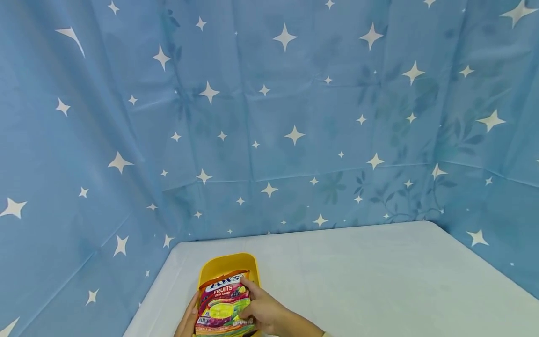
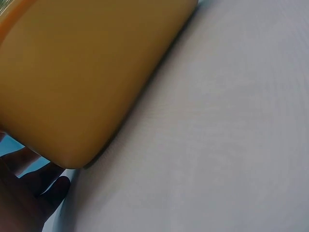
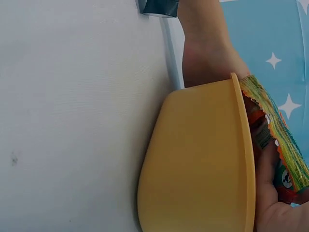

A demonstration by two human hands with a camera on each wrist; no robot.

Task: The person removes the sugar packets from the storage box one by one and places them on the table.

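Note:
A Fox's Fruits candy bag (image 1: 223,304) lies tilted in the mouth of a yellow plastic bin (image 1: 229,262). My right hand (image 1: 266,311) pinches the bag's right edge, its thumb on the printed front. From the right wrist, that hand (image 3: 277,212) shows at the bin's rim, with the bag's striped edge (image 3: 285,140) beyond. My left hand (image 1: 187,319) rests along the left side of the bin and bag. Its fingers (image 2: 41,179) look fairly straight against the bin's outer wall (image 2: 87,87) in the left wrist view.
The bin stands on a white-covered table (image 1: 358,276), toward its left side. A blue curtain (image 1: 269,117) with white stars hangs behind and beside the table. A dark band (image 3: 161,7) circles the left wrist.

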